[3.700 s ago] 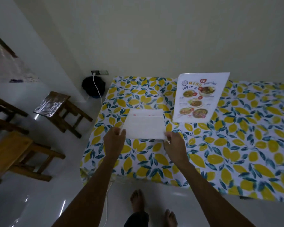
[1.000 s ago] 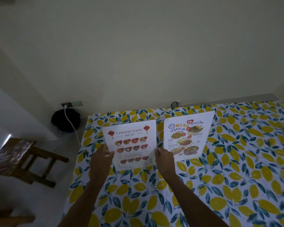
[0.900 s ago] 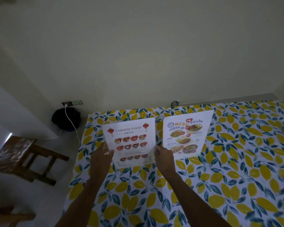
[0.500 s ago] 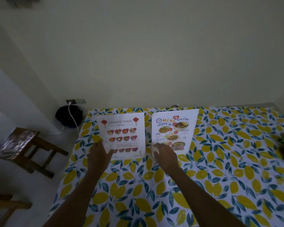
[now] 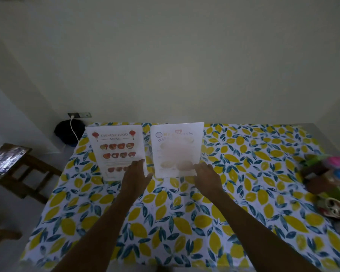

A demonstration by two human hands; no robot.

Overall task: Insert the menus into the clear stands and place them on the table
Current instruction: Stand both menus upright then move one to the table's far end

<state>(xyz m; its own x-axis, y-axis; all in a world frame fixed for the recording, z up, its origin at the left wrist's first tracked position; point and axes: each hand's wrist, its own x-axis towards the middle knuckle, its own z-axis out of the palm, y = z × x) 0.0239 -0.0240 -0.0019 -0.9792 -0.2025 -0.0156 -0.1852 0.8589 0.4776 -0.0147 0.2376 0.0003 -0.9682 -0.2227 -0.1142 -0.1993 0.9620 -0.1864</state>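
Two menus stand upright in clear stands at the far side of the lemon-print table (image 5: 165, 222). The Chinese food menu (image 5: 116, 148) is on the left and looks sharp. The Thai menu (image 5: 177, 148) to its right is blurred. My left hand (image 5: 135, 177) is spread in front of the Chinese menu's lower right corner, thumb pointing toward the Thai stand. My right hand (image 5: 206, 173) has its fingers on the lower right corner of the Thai menu stand.
A wooden stool (image 5: 10, 163) stands left of the table, with a black bag (image 5: 67, 132) and a plugged-in white cable (image 5: 74, 126) by the wall. A green basket (image 5: 326, 173) with colourful items sits at the table's right edge. The wall runs directly behind the stands.
Both hands shifted right: the left from the Chinese menu's left corner to its right corner, the right from the Thai menu's left corner to its right corner. The Thai menu now blurs.
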